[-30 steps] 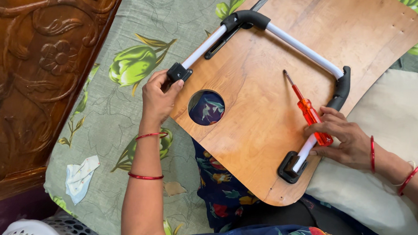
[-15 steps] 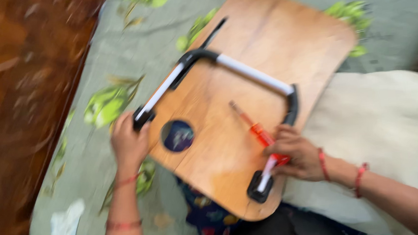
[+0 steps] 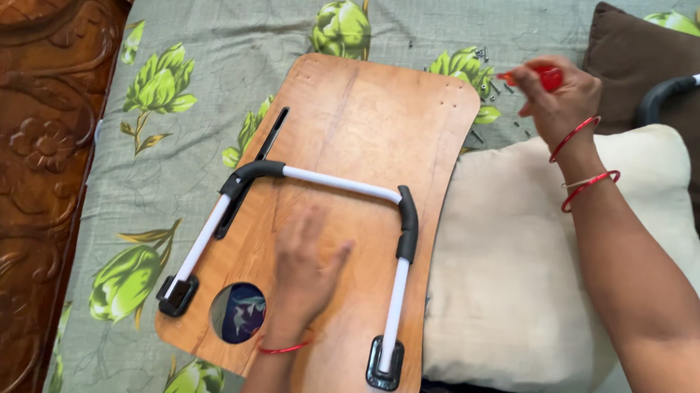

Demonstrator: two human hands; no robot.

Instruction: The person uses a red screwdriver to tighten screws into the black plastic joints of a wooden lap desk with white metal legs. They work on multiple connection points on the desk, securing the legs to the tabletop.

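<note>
A wooden lap-table board (image 3: 362, 130) lies underside up on a green floral bedsheet (image 3: 191, 43), its white U-shaped leg (image 3: 341, 185) folded flat in black brackets. The round cup hole (image 3: 238, 313) holds nothing; patterned cloth shows through it. The left hand (image 3: 305, 265) rests palm down on the board inside the leg, fingers spread and loose. The right hand (image 3: 556, 96), arm stretched over a cream pillow (image 3: 520, 275), is closed around a red-handled screwdriver (image 3: 540, 76) beside loose screws (image 3: 489, 76) on the sheet
</note>
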